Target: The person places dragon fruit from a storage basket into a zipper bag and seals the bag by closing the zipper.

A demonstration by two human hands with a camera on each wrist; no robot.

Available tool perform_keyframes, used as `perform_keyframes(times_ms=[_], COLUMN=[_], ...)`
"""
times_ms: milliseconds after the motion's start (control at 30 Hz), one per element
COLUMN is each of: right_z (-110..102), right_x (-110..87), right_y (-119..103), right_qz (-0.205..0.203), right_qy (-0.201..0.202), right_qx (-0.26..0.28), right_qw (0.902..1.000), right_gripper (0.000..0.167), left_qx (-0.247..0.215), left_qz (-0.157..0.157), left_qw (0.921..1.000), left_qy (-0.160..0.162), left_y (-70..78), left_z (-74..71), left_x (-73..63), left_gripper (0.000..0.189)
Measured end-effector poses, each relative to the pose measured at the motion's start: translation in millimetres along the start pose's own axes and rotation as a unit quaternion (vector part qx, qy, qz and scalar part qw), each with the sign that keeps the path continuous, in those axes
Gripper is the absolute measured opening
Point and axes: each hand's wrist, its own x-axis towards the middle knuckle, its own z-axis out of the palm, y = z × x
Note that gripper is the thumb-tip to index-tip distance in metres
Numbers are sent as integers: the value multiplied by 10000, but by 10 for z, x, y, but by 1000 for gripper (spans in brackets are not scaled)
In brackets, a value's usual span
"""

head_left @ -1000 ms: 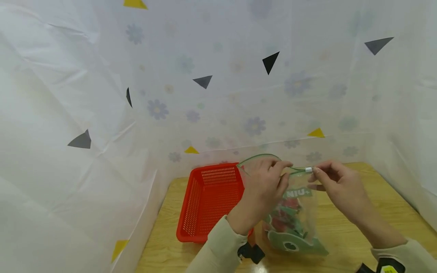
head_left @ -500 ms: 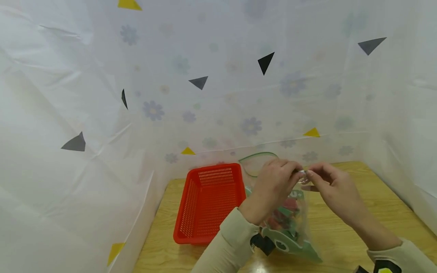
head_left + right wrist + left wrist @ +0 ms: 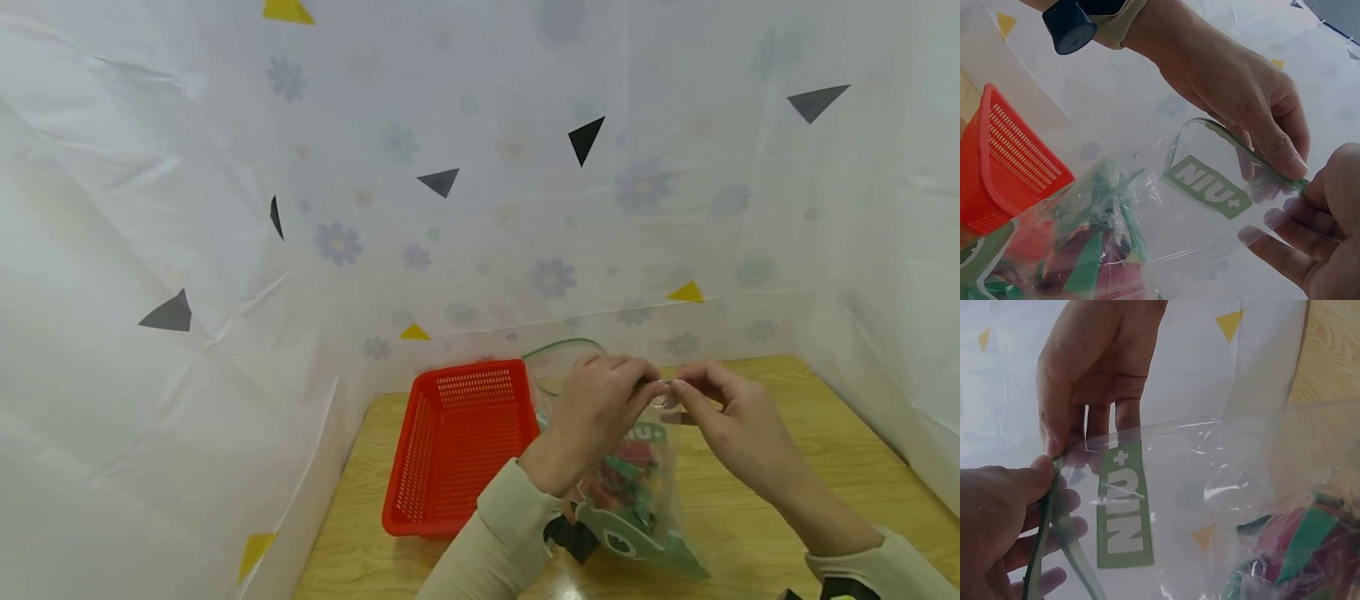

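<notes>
A clear zip bag (image 3: pixel 663 467) with green edging and a green printed label hangs between my hands, its lower part over the table. Red and green wrapped pieces (image 3: pixel 1297 544) fill its lower part, their kind blurred by the plastic. My left hand (image 3: pixel 600 408) pinches the bag's top edge between thumb and fingers. Right at the top corner my right hand (image 3: pixel 735 425) pinches the same edge, fingertips meeting the left ones. In the left wrist view the green zip strip (image 3: pixel 1047 531) bows apart below the left thumb. The slider is hidden behind the fingertips.
A red plastic basket (image 3: pixel 401 467) with perforated walls stands left of the bag on the wooden table (image 3: pixel 750 475). White sheeting (image 3: pixel 480 250) with flowers and coloured triangles encloses the table at the back and sides.
My left hand has moved right along the bag's top edge until its fingertips meet the right hand's. The white slider, seen earlier at the right fingertips, is now covered. The basket stays put.
</notes>
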Motion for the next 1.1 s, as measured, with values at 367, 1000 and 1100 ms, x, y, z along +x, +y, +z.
perform_keyframes(times_ms=[367,1000,1100], right_z=[-77,-177,-200], right_x=[-25,-62,-73], right_y=[67,102,118], right_qz=[187,387,415], right_qy=[217,319,355], right_qx=[-135,-68,-63], right_qw=[9995,9987,9985], right_gripper=[16,19,18], left_qx=[312,-69,-102], left_qz=[-194,-763,-924], left_qw=[9993,9967,9954], left_qy=[-46,257,233], left_y=[-209,-623,-679], left_z=[52,138,127], left_x=[-161,-540,-603], left_gripper=[20,15,16])
